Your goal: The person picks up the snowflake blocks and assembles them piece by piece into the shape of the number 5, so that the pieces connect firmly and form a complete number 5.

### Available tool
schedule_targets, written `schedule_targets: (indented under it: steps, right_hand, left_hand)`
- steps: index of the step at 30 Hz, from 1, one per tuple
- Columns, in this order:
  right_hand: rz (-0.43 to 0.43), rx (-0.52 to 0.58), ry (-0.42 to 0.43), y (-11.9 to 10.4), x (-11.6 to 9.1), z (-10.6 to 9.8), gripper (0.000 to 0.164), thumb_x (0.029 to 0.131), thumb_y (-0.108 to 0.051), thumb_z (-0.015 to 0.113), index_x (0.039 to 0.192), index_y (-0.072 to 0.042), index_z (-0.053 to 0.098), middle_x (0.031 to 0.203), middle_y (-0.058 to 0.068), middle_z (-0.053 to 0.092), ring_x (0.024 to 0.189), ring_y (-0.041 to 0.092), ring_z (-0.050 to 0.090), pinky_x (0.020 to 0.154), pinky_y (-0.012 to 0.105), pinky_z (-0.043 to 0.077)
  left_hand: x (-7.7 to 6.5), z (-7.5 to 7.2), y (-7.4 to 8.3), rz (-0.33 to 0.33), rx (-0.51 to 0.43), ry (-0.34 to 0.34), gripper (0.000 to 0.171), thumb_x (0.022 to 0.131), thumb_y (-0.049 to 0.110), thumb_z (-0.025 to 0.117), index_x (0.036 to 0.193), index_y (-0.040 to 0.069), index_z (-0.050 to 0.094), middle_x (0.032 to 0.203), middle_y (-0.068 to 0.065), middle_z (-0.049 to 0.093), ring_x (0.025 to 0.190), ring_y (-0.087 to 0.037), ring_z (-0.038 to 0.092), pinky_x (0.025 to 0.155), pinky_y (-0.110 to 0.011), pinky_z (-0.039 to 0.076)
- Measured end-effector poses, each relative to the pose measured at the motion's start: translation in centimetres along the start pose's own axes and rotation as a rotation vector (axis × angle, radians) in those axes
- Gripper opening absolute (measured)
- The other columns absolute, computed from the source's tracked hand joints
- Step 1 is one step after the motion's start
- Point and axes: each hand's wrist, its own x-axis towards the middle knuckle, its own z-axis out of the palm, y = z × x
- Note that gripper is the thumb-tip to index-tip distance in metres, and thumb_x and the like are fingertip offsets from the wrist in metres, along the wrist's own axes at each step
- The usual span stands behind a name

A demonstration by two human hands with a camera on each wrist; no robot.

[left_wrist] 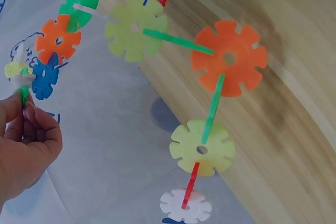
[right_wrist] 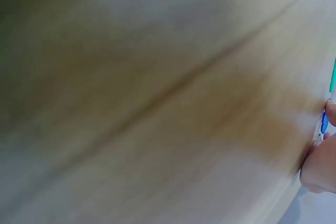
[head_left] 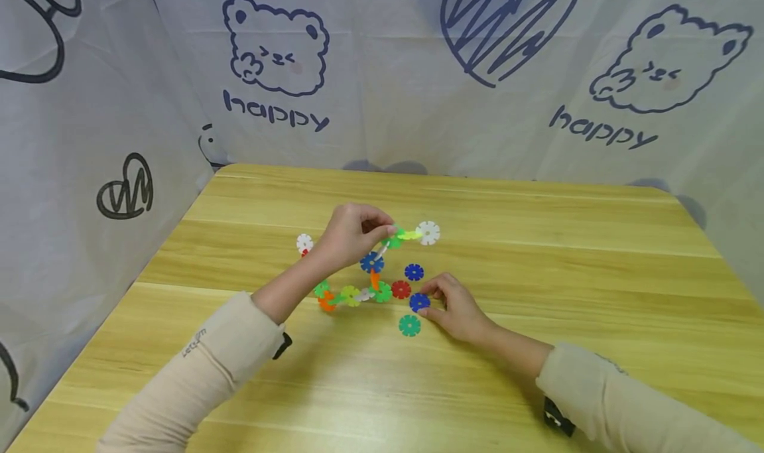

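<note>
In the head view my left hand (head_left: 353, 236) pinches a green snowflake disc (head_left: 394, 238) at one end of a linked chain of plastic discs. Beyond it are a yellow disc (head_left: 409, 235) and a white disc (head_left: 428, 233). The chain runs down through a blue disc (head_left: 372, 262) and an orange disc, then left along several coloured discs. My right hand (head_left: 458, 309) holds a loose dark blue disc (head_left: 420, 302) between thumb and fingers, low over the table. The left wrist view shows the chain close up, with an orange disc (left_wrist: 252, 59) and a pale yellow disc (left_wrist: 126, 35).
Close to the right hand lie a red disc (head_left: 401, 289), another dark blue disc (head_left: 414, 272) and a teal green disc (head_left: 409, 325). The wooden table (head_left: 567, 254) stands against a white cloth (head_left: 382, 75) with drawn bears and hearts.
</note>
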Motion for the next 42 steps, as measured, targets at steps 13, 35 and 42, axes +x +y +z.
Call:
schedule_targets:
  steps: [13,35,42]
  right_hand:
    - [-0.025,0.034,-0.059,0.0,0.0,-0.6,0.023,0.08,0.003,0.067,0.101,0.004,0.055,0.081,0.007,0.052,0.075,0.013,0.046,0.064,0.018,0.043]
    - [0.038,0.195,0.202,-1.4,0.0,-4.1,0.011,0.09,-0.001,0.057,0.093,0.008,0.062,0.082,0.024,0.063,0.064,0.01,0.056,0.055,0.02,0.048]
    - [-0.02,0.264,0.28,-2.0,0.2,-5.0,0.012,0.089,0.002,0.056,0.097,0.01,0.062,0.082,0.022,0.064,0.065,0.001,0.055,0.056,0.02,0.05]
  left_hand:
    - [0.0,0.1,0.0,-0.004,-0.018,-0.002,0.016,0.089,0.013,0.062,0.095,0.0,0.07,0.085,-0.012,0.069,0.066,-0.013,0.056,0.059,-0.021,0.047]
    - [-0.3,0.1,-0.4,-0.006,-0.046,0.003,0.017,0.089,0.013,0.062,0.096,0.001,0.07,0.085,-0.012,0.069,0.065,-0.012,0.055,0.058,-0.021,0.046]
    - [-0.3,0.2,-0.4,-0.014,-0.058,0.017,0.016,0.089,0.013,0.062,0.095,0.0,0.07,0.083,-0.013,0.068,0.064,-0.012,0.053,0.058,-0.021,0.045]
